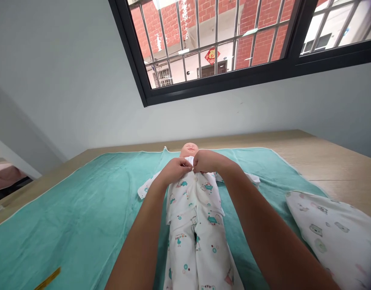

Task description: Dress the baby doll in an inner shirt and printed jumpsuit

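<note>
Ahead of you stands a pale wall (119,125) with a barred window (215,42), and below it a wooden table (330,161). A green blanket (82,213) covers much of the table; it looks soft and loose, so a leaning forearm could ruck it and pull what lies on it askew. On your right rests a patterned cloth (336,229), well apart from your hands.

In the middle, printed trousers (185,257) lie lengthwise towards you, with the matching shirt (182,193) above them on the blanket, its sleeves spread to either side and its hem over their top. The shirt is worn by a doll on its back.

Your left hand (179,168) pinches the shirt front just below the neck. Your right hand (203,160) is curled closed beside it and seems to grip the same cloth, though the knuckles hide its fingertips. If the two pull unevenly, the front edges could end up mismatched; tugging hard could lift the doll or strain the fabric.

The doll's head (189,149) lies just beyond your fingers, where a slipping knuckle might knock it. Whatever fastening is between your fingertips is too small to tell.
</note>
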Available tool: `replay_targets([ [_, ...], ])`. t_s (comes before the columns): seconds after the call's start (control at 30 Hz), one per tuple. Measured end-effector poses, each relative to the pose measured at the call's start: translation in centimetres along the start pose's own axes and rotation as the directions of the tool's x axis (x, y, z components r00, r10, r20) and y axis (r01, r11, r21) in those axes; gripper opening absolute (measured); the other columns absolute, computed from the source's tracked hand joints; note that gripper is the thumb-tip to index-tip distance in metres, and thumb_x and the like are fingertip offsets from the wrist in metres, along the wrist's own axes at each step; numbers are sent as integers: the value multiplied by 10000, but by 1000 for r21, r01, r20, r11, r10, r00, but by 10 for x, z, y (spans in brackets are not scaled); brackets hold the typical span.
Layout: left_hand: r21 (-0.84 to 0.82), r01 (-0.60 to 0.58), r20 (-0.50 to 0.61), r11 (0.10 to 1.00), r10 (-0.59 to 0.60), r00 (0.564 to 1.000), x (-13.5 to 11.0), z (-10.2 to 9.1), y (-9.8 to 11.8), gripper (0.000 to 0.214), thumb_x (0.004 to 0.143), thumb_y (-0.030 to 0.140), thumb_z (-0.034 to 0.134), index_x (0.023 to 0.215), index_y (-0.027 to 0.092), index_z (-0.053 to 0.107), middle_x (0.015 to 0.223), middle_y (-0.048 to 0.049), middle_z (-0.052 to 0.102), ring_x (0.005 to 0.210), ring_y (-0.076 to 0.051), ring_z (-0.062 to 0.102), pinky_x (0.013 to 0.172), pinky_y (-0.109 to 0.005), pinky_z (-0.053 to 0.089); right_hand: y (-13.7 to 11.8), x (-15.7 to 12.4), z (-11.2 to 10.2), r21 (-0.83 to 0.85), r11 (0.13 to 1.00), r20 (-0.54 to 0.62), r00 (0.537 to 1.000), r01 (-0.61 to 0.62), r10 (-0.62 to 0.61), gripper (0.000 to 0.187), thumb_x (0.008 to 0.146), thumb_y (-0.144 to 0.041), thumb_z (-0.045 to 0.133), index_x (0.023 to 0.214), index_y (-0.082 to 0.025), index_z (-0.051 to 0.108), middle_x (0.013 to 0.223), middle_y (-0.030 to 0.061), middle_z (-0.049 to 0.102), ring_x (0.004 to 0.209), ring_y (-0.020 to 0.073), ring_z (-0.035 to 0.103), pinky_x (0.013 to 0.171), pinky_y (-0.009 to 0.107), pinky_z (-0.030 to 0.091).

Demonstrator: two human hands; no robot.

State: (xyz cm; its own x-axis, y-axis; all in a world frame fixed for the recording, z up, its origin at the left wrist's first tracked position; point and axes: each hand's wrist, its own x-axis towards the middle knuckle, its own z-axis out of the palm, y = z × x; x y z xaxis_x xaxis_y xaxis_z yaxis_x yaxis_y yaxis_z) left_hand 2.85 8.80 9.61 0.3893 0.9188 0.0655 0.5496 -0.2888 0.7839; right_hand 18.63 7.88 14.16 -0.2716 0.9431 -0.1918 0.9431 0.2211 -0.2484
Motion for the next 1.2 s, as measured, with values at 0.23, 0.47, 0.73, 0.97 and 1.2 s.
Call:
replay_targets([
  [0.23,40,63,-103,997,-59,993,-1,3,2,166,725,302,583,624,176,548,594,38,510,537,-97,419,518,-238,318,1,5,5,38,999,-63,997,-31,34,40,702,-163,656,732,-177,633,595,-16,407,556,116,413,553,260,296],
  [0.47,24,45,-96,999,-43,994,-2,5,2,175,740,286,549,604,181,517,571,45,461,527,-93,395,491,-227,302,-1,1,0,61,998,-23,1000,-4,5,60,730,-150,605,766,-170,649,645,12,485,573,113,409,550,257,278],
  [0.73,47,-12,-37,999,13,999,-3,3,3,215,762,300,528,582,183,514,542,54,387,506,-89,317,481,-241,246,-1,10,9,-33,998,-56,997,-61,59,103,738,-154,597,822,-179,651,675,23,523,610,132,493,550,250,301],
  [0.97,60,5,-61,998,-1,998,-2,4,0,192,758,326,552,643,180,598,589,31,495,553,-108,411,511,-242,301,-1,16,17,3,998,-116,991,-68,68,69,689,-124,585,711,-186,606,665,18,534,599,140,494,523,260,293],
  [1.2,93,-6,-99,996,15,995,-2,5,1,157,748,274,526,672,176,621,627,13,561,565,-120,466,529,-246,342,21,20,16,208,975,-39,996,83,-76,183,658,-133,554,528,-172,430,593,-2,470,549,106,388,501,264,244],
])
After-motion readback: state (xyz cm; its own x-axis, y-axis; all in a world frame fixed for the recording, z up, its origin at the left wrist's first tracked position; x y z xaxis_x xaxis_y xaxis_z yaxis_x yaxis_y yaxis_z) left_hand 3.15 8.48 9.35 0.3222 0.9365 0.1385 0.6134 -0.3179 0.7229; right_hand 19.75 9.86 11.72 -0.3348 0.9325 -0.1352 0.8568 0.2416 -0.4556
